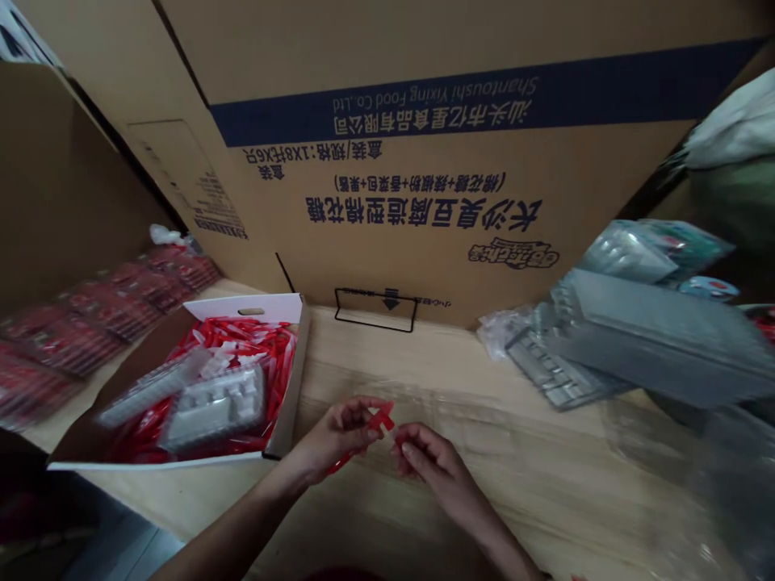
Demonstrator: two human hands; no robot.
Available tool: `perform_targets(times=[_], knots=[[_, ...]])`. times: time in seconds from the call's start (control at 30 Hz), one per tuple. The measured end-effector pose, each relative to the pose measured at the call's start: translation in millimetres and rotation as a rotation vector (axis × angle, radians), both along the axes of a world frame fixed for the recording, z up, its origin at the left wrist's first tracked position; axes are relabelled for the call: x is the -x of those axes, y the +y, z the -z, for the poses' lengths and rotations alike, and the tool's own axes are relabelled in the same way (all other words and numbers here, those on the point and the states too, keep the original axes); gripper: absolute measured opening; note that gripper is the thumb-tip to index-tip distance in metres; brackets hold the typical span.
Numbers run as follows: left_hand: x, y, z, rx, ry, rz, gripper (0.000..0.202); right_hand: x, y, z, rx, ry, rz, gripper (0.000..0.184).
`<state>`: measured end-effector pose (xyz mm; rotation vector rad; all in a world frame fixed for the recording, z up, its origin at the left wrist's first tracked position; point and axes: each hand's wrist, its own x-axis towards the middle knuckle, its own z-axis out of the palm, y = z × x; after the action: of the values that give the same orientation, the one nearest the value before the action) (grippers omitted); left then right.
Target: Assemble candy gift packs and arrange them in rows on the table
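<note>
My left hand (330, 440) is closed around slim red plastic pieces (381, 417), which stick out past the fingertips and below the palm. Just to its right, my right hand (429, 456) pinches another small red piece (400, 444) between thumb and fingers. The two hands are close together over the wooden table, their fingertips a short gap apart. Motion blur hides the exact kind of the red pieces. Beneath and behind the hands lie thin clear plastic trays (472, 420), hard to make out against the wood.
To the left, a white-edged cardboard box (291, 371) holds many red pieces and clear trays. Stacked red packs (109, 311) line the far left. A large printed carton (417, 177) stands behind, with a black wire stand (375, 327) before it. Clear trays (654, 331) are piled right.
</note>
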<state>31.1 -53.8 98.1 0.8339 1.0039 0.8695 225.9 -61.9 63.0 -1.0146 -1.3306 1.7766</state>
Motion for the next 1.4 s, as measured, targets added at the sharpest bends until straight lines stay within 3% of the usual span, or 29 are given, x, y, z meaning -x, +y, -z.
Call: perform_targets(times=[0.2, 0.37, 0.47, 0.57, 0.67, 0.73, 0.9, 1.0, 1.13, 1.23, 1.33, 1.4], knots=[[-5.2, 3.5, 4.8, 0.07, -0.034, -0.122, 0.045, 15.6, 6.8, 4.2, 0.009, 0.023, 0.091, 0.042], [3.4, 4.8, 13.4, 0.175, -0.114, -0.217, 0.045, 21.2, 12.5, 13.5, 0.133, 0.039, 0.203, 0.055], [14.2, -1.1, 8.0, 0.217, -0.159, -0.29, 0.041, 20.6, 20.3, 19.7, 0.215, 0.024, 0.302, 0.063], [26.6, -9.8, -5.2, 0.208, -0.232, -0.347, 0.042, 24.4, 29.5, 24.9, 0.23, -0.024, 0.294, 0.063], [34.7, -16.2, -14.6, 0.163, -0.279, -0.407, 0.046, 39.6, 29.8, 22.7, 0.156, -0.1, 0.265, 0.058], [33.9, -18.0, -13.3, 0.126, -0.288, -0.48, 0.046, 54.2, 20.9, 16.4, 0.037, -0.128, 0.23, 0.05], [12.3, -14.9, 17.2, 0.1, -0.303, -0.607, 0.039, 74.6, 1.7, 10.6, -0.34, -0.285, 0.097, 0.022], [3.0, -6.6, 43.2, -0.069, -0.038, -0.537, 0.033, 53.6, 23.2, 18.8, -0.501, -0.53, 0.088, 0.016], [3.9, 8.7, 75.2, -0.378, 0.623, -0.175, 0.037, 10.7, 79.7, 26.2, -0.74, -0.772, -0.09, 0.025], [4.5, 13.1, 93.4, -0.475, 0.855, 0.051, 0.024, -1.8, 113.3, 31.7, -0.795, -0.806, -0.255, 0.028], [3.5, 5.5, 96.7, -0.516, 0.919, 0.147, 0.013, 1.7, 125.0, 42.1, -0.814, -0.805, -0.279, 0.028], [7.7, -4.9, 82.1, -0.541, 0.975, 0.16, 0.018, 3.7, 121.5, 49.4, -0.819, -0.806, -0.228, 0.029]])
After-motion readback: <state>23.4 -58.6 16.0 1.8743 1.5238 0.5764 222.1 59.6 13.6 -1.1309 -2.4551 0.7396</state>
